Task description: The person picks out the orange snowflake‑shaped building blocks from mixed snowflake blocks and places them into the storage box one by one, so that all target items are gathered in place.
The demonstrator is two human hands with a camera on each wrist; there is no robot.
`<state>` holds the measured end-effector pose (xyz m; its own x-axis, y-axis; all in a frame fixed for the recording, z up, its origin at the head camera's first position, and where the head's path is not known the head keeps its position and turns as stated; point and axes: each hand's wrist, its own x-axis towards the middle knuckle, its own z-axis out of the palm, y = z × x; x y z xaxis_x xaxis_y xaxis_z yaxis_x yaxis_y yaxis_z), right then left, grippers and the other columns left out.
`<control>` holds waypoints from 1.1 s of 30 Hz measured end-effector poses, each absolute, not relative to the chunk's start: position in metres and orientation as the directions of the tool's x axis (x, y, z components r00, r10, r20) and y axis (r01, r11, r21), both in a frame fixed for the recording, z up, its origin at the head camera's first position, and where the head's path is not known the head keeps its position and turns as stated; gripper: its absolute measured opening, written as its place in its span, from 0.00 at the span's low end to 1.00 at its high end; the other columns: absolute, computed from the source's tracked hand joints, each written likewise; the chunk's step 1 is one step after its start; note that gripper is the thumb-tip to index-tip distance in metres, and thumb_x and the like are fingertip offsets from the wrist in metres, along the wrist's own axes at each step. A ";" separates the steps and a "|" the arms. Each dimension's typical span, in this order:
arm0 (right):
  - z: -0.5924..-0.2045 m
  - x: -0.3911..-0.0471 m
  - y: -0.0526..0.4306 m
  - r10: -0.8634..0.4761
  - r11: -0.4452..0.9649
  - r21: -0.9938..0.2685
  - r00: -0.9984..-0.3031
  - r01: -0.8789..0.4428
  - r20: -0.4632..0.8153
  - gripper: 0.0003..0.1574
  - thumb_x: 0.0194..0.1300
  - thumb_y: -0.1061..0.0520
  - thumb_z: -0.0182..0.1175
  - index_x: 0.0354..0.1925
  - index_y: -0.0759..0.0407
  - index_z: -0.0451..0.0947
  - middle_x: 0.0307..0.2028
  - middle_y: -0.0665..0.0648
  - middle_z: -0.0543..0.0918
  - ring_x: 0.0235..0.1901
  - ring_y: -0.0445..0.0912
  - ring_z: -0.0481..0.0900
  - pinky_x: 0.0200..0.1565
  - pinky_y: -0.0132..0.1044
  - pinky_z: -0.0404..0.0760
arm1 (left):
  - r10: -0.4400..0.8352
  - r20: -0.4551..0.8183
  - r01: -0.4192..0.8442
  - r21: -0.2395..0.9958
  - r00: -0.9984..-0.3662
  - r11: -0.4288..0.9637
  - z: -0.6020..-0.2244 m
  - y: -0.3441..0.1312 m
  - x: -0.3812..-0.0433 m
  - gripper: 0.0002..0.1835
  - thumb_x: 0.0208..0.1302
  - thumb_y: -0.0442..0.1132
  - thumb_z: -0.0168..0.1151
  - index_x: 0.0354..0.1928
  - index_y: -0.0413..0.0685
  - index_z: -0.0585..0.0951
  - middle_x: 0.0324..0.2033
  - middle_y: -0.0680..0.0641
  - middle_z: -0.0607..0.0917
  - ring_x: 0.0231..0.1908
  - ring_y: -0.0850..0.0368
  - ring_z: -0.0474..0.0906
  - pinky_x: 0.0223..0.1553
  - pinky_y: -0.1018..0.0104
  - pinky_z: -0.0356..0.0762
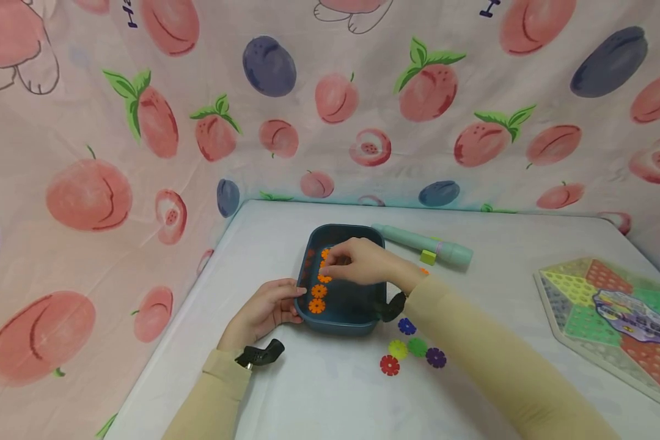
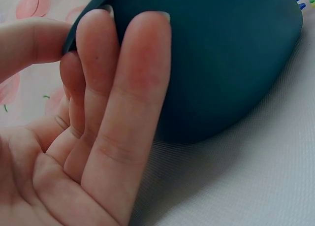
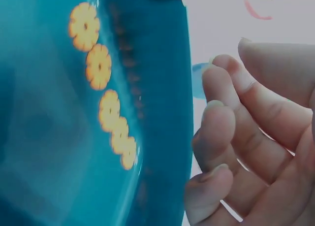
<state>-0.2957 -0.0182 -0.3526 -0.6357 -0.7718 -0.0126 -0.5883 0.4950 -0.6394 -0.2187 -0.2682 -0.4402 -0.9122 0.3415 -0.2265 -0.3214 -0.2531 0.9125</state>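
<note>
A dark blue-green plastic bin [image 1: 357, 318] sits on the white table. My left hand [image 1: 264, 308] holds its left wall, with the thumb at the rim and the fingers against the outside, as the left wrist view shows up close [image 2: 113, 103]. Inside, several orange flower-shaped discs [image 1: 317, 305] lie in a row along the left wall. Above them is my right hand [image 1: 357, 261], its fingers loosely bent and partly covering the row. In the right wrist view nothing shows between the thumb and fingers of that hand [image 3: 261, 132].
Right of the bin's near corner lie blue, yellow, green, purple and red discs [image 1: 389, 365]. Behind it rests a pale green tube-shaped object [image 1: 412, 238] beside a yellow-green block [image 1: 428, 257]. A hexagonal multicoloured game board [image 1: 577, 321] lies far right. Fruit-print cloth [image 1: 335, 153] hangs behind.
</note>
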 end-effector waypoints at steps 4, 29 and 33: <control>-0.352 -0.298 0.002 -0.732 0.497 -0.676 -0.681 -0.544 0.009 0.11 0.73 0.43 0.63 0.38 0.46 0.85 0.31 0.51 0.84 0.28 0.46 0.75 0.33 0.40 0.78 | 0.340 -0.227 -0.321 0.912 -0.913 -0.254 -0.440 -0.267 -0.218 0.02 0.70 0.35 0.61 0.40 0.43 0.79 0.26 0.47 0.84 0.20 0.59 0.78 0.32 0.61 0.87; -0.413 -0.273 0.123 -0.441 0.730 -0.613 -0.894 -0.302 -0.084 0.07 0.68 0.50 0.69 0.36 0.50 0.83 0.30 0.48 0.82 0.27 0.47 0.76 0.30 0.39 0.78 | 0.331 -0.230 -0.316 0.919 -0.915 -0.235 -0.439 -0.266 -0.218 0.02 0.70 0.35 0.62 0.40 0.44 0.79 0.30 0.45 0.84 0.21 0.59 0.78 0.33 0.60 0.87; -0.420 -0.265 0.125 -0.428 0.732 -0.613 -0.901 -0.296 -0.076 0.09 0.66 0.48 0.71 0.35 0.50 0.83 0.29 0.48 0.80 0.28 0.47 0.75 0.32 0.39 0.78 | 0.326 -0.230 -0.315 0.919 -0.917 -0.236 -0.439 -0.266 -0.217 0.02 0.70 0.35 0.62 0.40 0.44 0.79 0.30 0.45 0.85 0.21 0.58 0.78 0.33 0.60 0.87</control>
